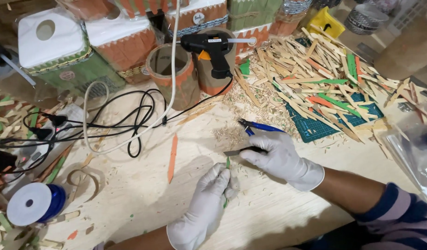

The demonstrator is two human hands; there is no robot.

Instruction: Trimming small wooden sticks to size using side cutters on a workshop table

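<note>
Both my hands wear white gloves. My left hand (209,196) pinches a thin green stick (228,163) upright near the middle of the wooden table (144,199). My right hand (280,157) grips blue-handled cutting pliers (257,126), whose dark jaws point left and sit close to the top of the green stick. An orange stick (172,157) lies flat on the table left of my hands. Fine wood shavings (227,135) are scattered just beyond the pliers.
A black glue gun (211,48) rests on cardboard tubes (169,74) at the back, its cables (125,122) looping left. A heap of plain, green and orange sticks (315,74) covers a green cutting mat (315,127). A blue ribbon spool (35,203) lies at the left. Decorated boxes (60,51) line the back.
</note>
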